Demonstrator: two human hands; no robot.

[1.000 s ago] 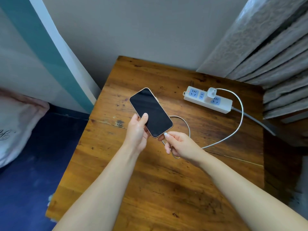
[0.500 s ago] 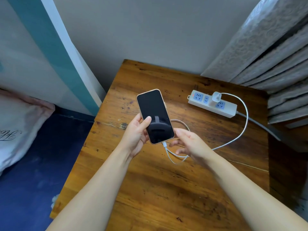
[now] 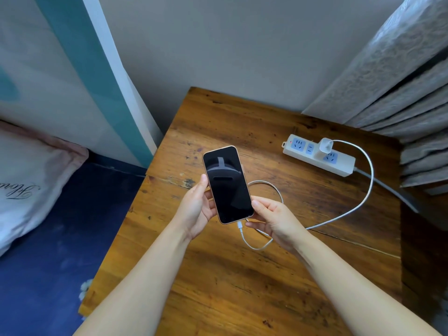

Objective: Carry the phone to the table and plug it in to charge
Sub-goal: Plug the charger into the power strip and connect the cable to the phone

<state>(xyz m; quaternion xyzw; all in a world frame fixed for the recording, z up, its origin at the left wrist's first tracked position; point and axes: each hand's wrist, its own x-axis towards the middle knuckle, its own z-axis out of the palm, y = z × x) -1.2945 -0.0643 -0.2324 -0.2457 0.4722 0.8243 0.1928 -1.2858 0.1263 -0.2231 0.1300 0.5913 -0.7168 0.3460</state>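
Observation:
A phone (image 3: 226,184) with a dark screen and gold rim is held above the wooden table (image 3: 266,275). My left hand (image 3: 196,209) grips its left edge, thumb on the rim. My right hand (image 3: 274,218) holds its lower right corner with thumb and fingers. A white charging cable (image 3: 358,207) has its connector (image 3: 240,225) seated in the phone's bottom port. The cable loops over the table to a white charger (image 3: 325,145) plugged into a white power strip (image 3: 317,155).
The power strip's grey cord (image 3: 388,187) runs off the table's right side. Grey curtains (image 3: 397,76) hang at the back right. A bed with a blue sheet (image 3: 48,251) and a pale pillow (image 3: 26,175) lies left of the table.
My right hand pushed the connector into the phone's port, released the cable and moved up to the phone's lower right corner. The phone turned more upright in my left hand.

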